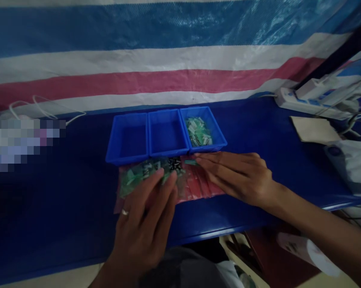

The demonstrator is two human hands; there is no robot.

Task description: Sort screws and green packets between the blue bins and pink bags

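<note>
My left hand (pixel 144 216), with a ring on one finger, lies over clear bags with green contents (pixel 131 180), its fingers apart and touching the plastic. Small black parts (pixel 174 163) show in a bag just beyond its fingertips. Pinched fingers of my right hand (pixel 237 174) are at a small green piece (pixel 191 162) by the front of the right blue bin. Red plastic bags (pixel 195 184) lie beneath and between both hands. Small silvery pieces and green bits (pixel 199 132) fill part of the right bin (pixel 218 134).
Two other blue bins (pixel 128 138) (pixel 167 134) adjoin it on the left, with nothing seen inside. A power strip (pixel 312 104), cables and brown card (pixel 314 129) are at the right. White cords lie at the left. A striped sheet (pixel 168 60) hangs behind the blue table (pixel 63 224).
</note>
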